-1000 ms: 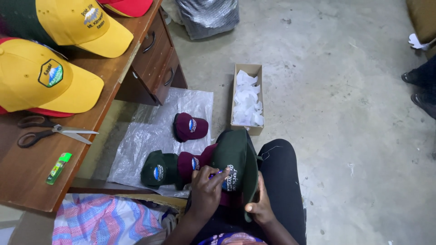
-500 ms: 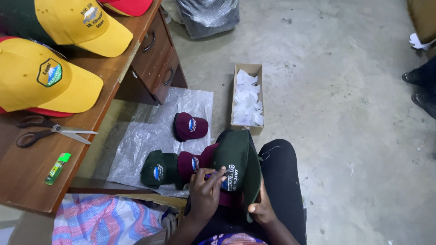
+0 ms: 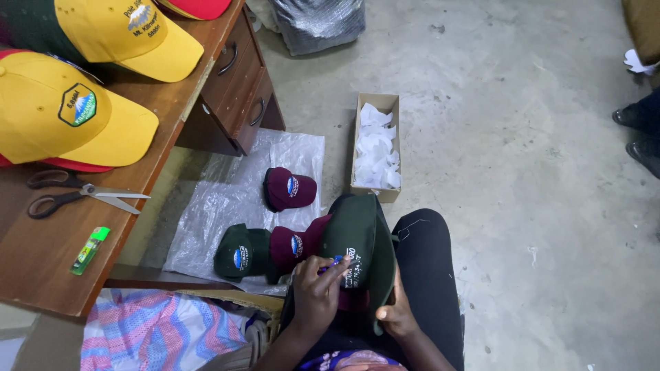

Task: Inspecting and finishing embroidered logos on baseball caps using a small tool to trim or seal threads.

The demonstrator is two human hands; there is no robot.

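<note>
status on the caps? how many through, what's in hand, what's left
Looks done: three caps on the plastic sheet on the floor, one maroon cap apart, a green cap and a second maroon cap side by side. In hand: the left hand works a small blue tool on a dark green cap that the right hand steadies. Left: cannot tell; yellow caps sit on the desk.

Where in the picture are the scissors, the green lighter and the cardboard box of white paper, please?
scissors (image 3: 82, 193), head view, on the pivot where the blades meet the handles.
green lighter (image 3: 89, 250), head view, on the middle of its body.
cardboard box (image 3: 377, 100), head view, on its far end wall.
</note>
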